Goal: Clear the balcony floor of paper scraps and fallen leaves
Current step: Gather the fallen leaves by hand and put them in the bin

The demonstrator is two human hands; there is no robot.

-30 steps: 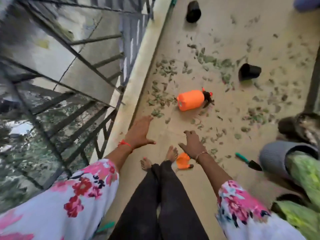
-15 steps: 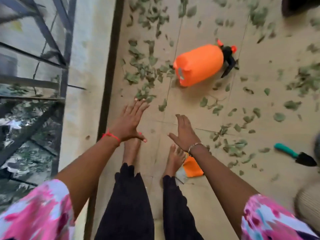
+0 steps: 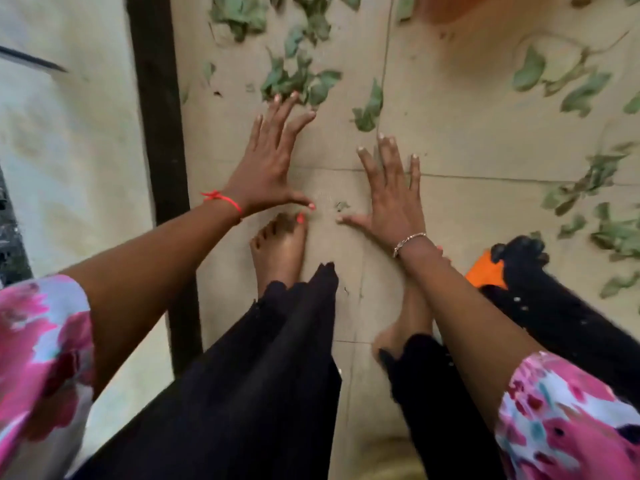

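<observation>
Fallen leaves (image 3: 298, 81) lie scattered over the balcony floor (image 3: 467, 140), green and mostly in loose clusters. One cluster sits just ahead of your left hand (image 3: 266, 164). That hand's fingers (image 3: 273, 126) are straight and spread, holding nothing, with the tips at the near edge of the cluster; whether they touch a leaf cannot be told. Your right hand (image 3: 391, 199) is likewise flat, palm down, its fingers spread and gripping nothing, over bare tile beside a floor joint. A single leaf (image 3: 369, 107) lies just beyond its fingertips, apart from them. A small green fragment (image 3: 342, 205) sits on the tile between your two thumbs. Further leaves (image 3: 595, 174) are spread along the right side, well apart from either hand.

Your left wrist carries a red thread (image 3: 225, 199), your right a chain bracelet (image 3: 408, 241). Your left foot (image 3: 277, 251) stands bare just below the left hand; the right foot (image 3: 412, 313) is partly hidden behind your right forearm. An orange object (image 3: 485, 271) lies on the floor to the right of that forearm, partly covered by black cloth (image 3: 554, 306); its kind cannot be told. A dark strip (image 3: 156, 133) borders the floor on the left, with a pale ledge (image 3: 69, 133) beyond it.
</observation>
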